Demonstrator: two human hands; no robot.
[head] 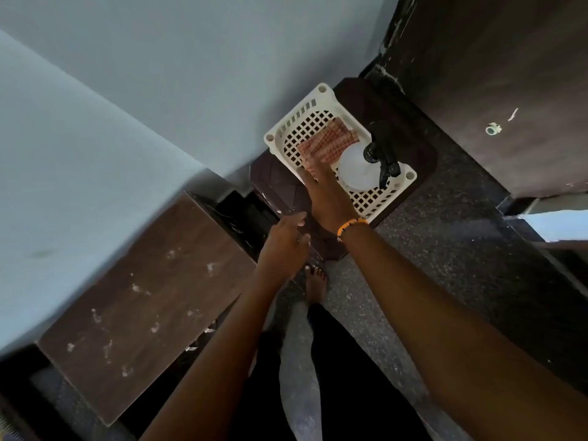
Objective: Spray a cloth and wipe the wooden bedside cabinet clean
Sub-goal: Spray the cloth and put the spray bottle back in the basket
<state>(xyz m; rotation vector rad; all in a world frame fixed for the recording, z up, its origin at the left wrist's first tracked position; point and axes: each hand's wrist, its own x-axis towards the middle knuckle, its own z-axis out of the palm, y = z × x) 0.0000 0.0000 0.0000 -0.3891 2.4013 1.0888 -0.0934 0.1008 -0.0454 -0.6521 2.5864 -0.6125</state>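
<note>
Cream lattice basket (280,135); orange-and-white checked cloth (327,140); translucent white spray bottle (353,167) with black trigger; dark brown wood-grain bedside cabinet (140,300), white-smudged; speckled grey floor (445,237); orange wristband (350,225).

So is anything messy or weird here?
Yes. The wooden cabinet top has whitish smudges scattered across it, like dried marks or dust. The basket with the cloth and spray bottle looks tidy.

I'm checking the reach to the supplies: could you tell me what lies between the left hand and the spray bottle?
In the head view, the right hand lies between the left hand and the spray bottle, reaching into the basket onto the cloth.
</note>
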